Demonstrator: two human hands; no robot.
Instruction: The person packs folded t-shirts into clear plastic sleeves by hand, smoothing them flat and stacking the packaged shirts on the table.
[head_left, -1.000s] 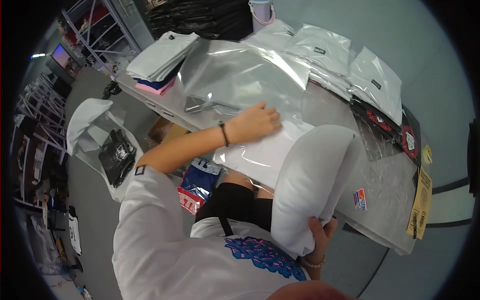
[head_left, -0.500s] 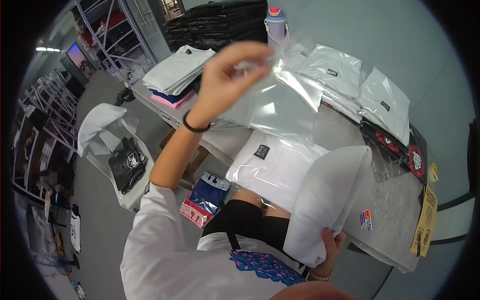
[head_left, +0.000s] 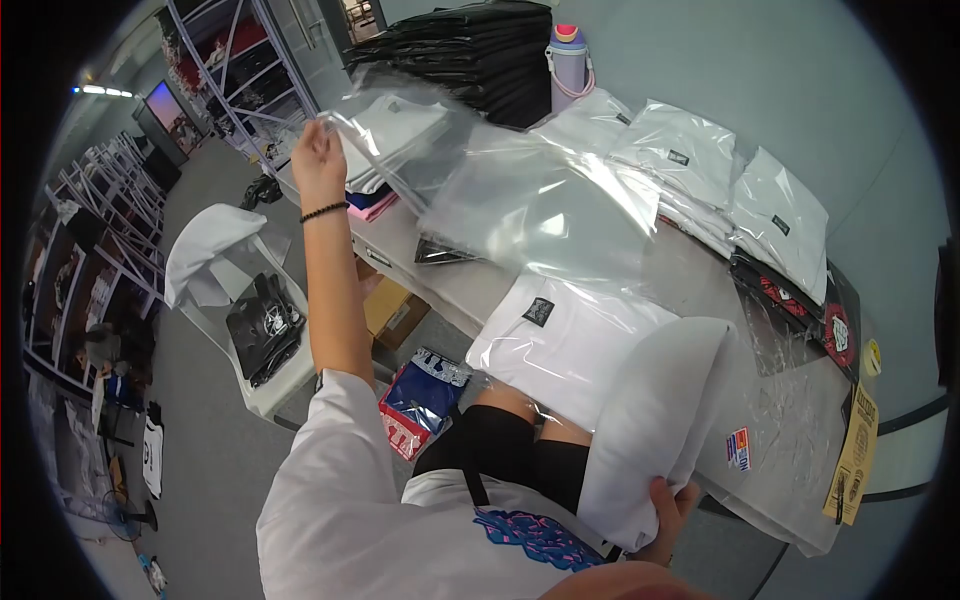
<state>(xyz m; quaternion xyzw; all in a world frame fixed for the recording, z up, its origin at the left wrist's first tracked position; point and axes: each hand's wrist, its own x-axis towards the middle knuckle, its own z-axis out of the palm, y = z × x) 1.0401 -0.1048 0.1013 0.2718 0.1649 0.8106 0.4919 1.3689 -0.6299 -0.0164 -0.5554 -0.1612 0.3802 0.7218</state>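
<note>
This looks like a packing room or stockroom for clothing: the long counter (head_left: 700,285) carries folded white garments in clear packets (head_left: 668,150), along with large clear plastic bags (head_left: 545,210). A tall stack of black plastic-wrapped bundles (head_left: 470,65) rises behind it, a cardboard box (head_left: 396,312) sits underneath, and more black packets (head_left: 264,328) lie on a white chair (head_left: 268,400) nearby. Open metal racking (head_left: 238,85) and long loaded shelves (head_left: 75,270) line the grey-floored room beyond, giving it a storeroom look rather than a homely one.
</note>
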